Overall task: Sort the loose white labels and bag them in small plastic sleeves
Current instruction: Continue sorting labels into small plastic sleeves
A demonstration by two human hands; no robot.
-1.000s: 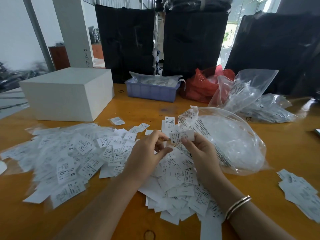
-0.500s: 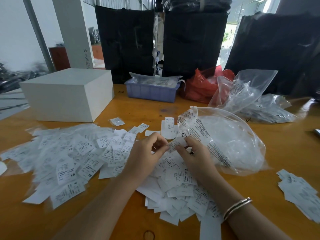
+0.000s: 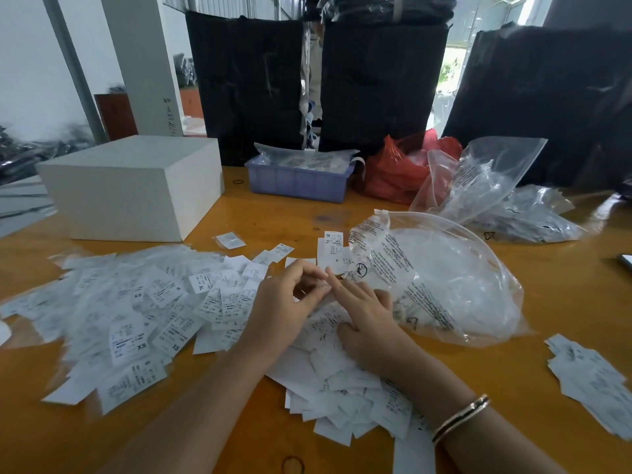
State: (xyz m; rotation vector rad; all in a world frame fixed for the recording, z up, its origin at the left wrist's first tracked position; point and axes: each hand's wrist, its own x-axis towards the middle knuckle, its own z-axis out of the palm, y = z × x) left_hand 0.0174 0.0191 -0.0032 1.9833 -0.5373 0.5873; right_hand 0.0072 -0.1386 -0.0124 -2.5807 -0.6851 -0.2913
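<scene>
Right hand [image 3: 367,316] dropped onto labels [image 3: 136,340] printed XS, XL

On the orange wooden table [image 3: 273,213], a white rectangular box [image 3: 130,186] sits at ten o'clock, a crumpled red plastic bag [image 3: 393,172] at one o'clock.

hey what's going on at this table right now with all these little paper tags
A person is sorting a big spread of loose white labels on an orange table. Both hands are over the pile in front of them: the right hand rests on the labels with fingers mostly straight, and the left hand is loosely curled beside it; whether it pinches a label is unclear. A large clear plastic bag lies just right of the hands.
</scene>
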